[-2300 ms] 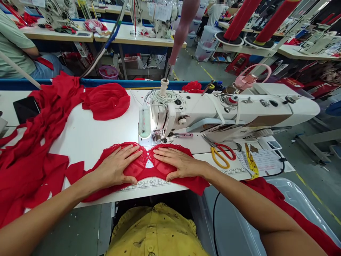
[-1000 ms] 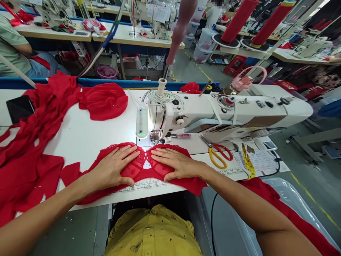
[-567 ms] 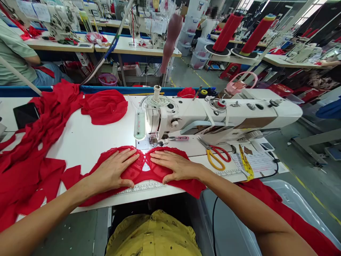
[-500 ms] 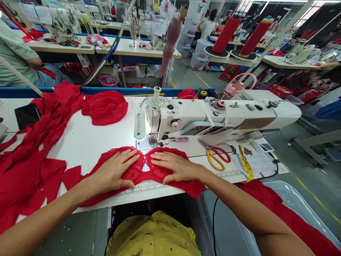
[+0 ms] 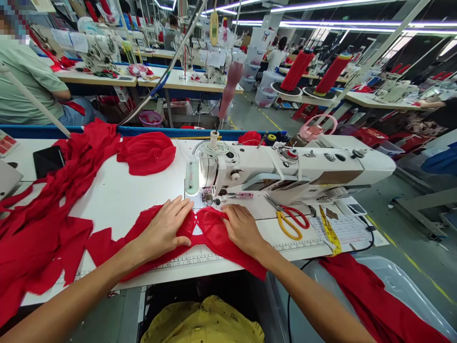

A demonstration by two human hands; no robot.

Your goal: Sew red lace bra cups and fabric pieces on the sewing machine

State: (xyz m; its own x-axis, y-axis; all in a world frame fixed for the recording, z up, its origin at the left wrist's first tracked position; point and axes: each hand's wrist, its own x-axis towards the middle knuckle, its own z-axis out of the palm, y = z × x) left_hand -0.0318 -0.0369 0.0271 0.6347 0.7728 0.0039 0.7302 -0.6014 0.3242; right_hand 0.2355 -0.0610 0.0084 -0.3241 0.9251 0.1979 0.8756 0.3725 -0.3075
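Observation:
A red lace bra piece (image 5: 210,236) lies on the white sewing table (image 5: 117,195) just in front of the needle of the white sewing machine (image 5: 285,166). My left hand (image 5: 166,228) rests flat on its left cup, fingers stretched toward the presser foot. My right hand (image 5: 243,227) lies on the right cup with fingers curled, bunching the red fabric under them.
Red fabric pieces (image 5: 46,209) pile on the table's left, a red cup (image 5: 148,152) behind. Scissors (image 5: 291,220) with red and yellow handles and a yellow tape measure (image 5: 330,231) lie right of the machine. A clear bin (image 5: 389,281) holds red cloth. Another person (image 5: 28,85) sits far left.
My right hand has gone from flat to curled, gathering the right cup leftward. My left hand has slid a little toward the needle. The camera has tilted up.

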